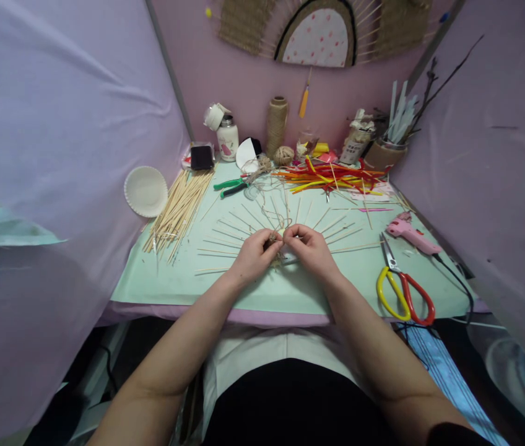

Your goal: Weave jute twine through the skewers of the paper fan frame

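Observation:
Thin wooden sticks (231,230) fan out in a half circle on the pale green tabletop. At the middle of the fan, my left hand (257,251) is closed, thumb and fingers pinching brown twine. My right hand (309,246) pinches beside it, its fingertips almost touching the left ones and closed on the twine too. A loose loop of twine (282,218) lies just beyond my fingers, over the sticks. My hands cover the inner ends of the sticks, and the exact grip point is partly hidden.
A pile of sticks (179,210) and a white paper plate (146,191) lie left. Pliers (234,187), a twine cone (277,126) and colourful pipe cleaners (332,176) stand or lie behind. Scissors (399,279) and a pink glue gun (412,233) with a cord lie right.

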Available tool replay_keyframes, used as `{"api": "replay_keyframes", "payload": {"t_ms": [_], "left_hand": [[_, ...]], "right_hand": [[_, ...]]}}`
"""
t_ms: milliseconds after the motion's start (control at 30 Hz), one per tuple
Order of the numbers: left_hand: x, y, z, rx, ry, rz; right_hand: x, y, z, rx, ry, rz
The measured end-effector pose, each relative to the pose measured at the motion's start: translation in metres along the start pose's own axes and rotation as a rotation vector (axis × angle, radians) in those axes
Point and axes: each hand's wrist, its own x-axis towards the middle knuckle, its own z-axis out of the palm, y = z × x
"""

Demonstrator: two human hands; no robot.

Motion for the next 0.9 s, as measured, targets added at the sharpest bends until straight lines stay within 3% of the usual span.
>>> {"api": "replay_keyframes", "payload": {"t_ms": [400,600,700,900], "left_hand": [[0.0004,-0.0035,0.0008,0.126,0.055,0.028],[0.0006,-0.0041,0.0001,0.093,0.075,0.017],[0.0008,-0.0034,-0.0008,-0.059,0.064,-0.074],[0.0025,0.0018,-0.0040,-0.641,0.034,-0.268]], "right_hand": [[-0.0009,0.0037,0.0023,0.058,-0.027,-0.044],[-0.0012,0.0029,0.0020,0.363,-0.129,0.023],[-0.0010,0.0041,0.0014,0.357,-0.110,0.004],[-0.0016,0.0020,0.0014,0.154,0.139,-0.130]]}}
